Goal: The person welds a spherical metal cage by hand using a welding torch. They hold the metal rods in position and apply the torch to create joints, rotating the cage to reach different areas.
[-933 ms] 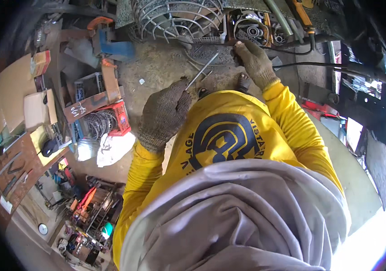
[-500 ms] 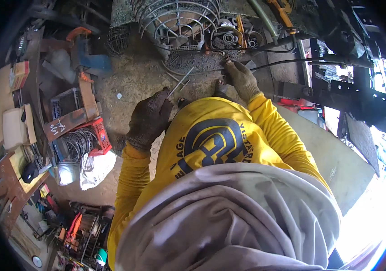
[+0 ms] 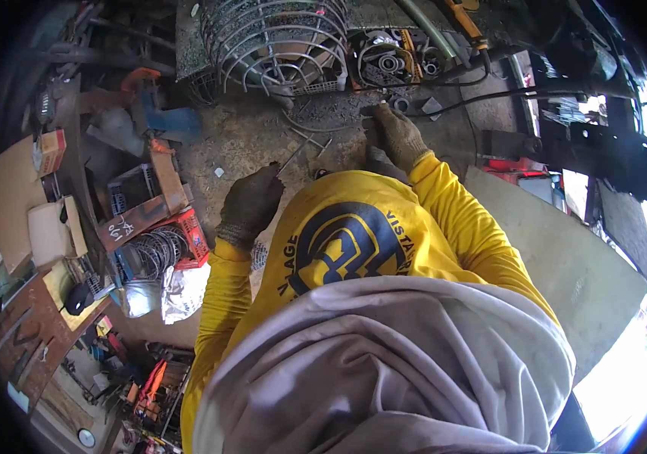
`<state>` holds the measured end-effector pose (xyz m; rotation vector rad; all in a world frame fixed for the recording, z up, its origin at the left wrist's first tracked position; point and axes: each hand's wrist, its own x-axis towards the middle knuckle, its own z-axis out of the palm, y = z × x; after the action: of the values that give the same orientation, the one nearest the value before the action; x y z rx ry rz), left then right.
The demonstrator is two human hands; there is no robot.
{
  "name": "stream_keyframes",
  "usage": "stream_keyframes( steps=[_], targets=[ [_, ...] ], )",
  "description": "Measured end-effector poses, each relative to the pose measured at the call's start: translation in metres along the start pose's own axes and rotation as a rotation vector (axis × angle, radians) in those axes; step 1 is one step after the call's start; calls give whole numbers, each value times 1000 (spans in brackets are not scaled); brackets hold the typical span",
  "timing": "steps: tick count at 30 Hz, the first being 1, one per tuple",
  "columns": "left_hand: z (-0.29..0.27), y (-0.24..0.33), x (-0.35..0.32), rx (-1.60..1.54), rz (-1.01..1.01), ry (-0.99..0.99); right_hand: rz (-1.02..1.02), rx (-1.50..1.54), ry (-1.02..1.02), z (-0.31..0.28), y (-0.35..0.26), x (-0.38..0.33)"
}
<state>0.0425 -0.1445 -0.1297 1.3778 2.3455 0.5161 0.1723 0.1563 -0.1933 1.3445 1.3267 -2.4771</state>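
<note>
My left hand (image 3: 250, 200), in a dark knitted glove, is closed round the near end of a thin metal rod (image 3: 294, 157). The rod slants up and away toward other thin metal bars (image 3: 310, 138) low over the floor; whether they touch is unclear. My right hand (image 3: 400, 135), in a lighter, dirt-stained glove, is farther forward with its fingers curled together. What the right fingers hold, if anything, I cannot make out. Just beyond it lie a metal ring (image 3: 400, 103) and a small grey plate (image 3: 431, 107). A cage of curved metal bars (image 3: 266, 47) stands ahead.
A crate of metal rings and parts (image 3: 417, 57) stands ahead, with a black cable (image 3: 482, 100) running right. An orange-handled tool (image 3: 466, 23) lies at the far right. At left are a red crate (image 3: 191, 236), coiled wire (image 3: 155, 253) and cardboard (image 3: 17, 200). A large pale sheet (image 3: 565, 261) leans right.
The view has shifted a little, so the surroundings sit differently. The rod in my left hand has swung lower and shows shorter. My right hand stays forward with curled fingers.
</note>
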Motion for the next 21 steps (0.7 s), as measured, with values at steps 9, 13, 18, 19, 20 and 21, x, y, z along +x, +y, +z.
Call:
stream_keyframes(
  steps=[9, 13, 18, 19, 20, 21],
  targets=[
    [0, 31, 16, -104, -287, -27, -237, -52, -242, -8, -18, 53],
    [1, 47, 25, -129, -275, 53, -193, -235, -320, -14, -42, 64],
    [13, 65, 35, -343, -586, -4, -241, -382, -338, -32, -39, 81],
    [14, 69, 34, -307, -555, 1, -228, -368, -366, -34, -40, 81],
    [16, 73, 33, -270, -524, 6, -215, -354, -394, -36, -41, 80],
    [16, 77, 34, -255, -525, 4, -204, -343, -420, -37, -46, 75]
  ],
)
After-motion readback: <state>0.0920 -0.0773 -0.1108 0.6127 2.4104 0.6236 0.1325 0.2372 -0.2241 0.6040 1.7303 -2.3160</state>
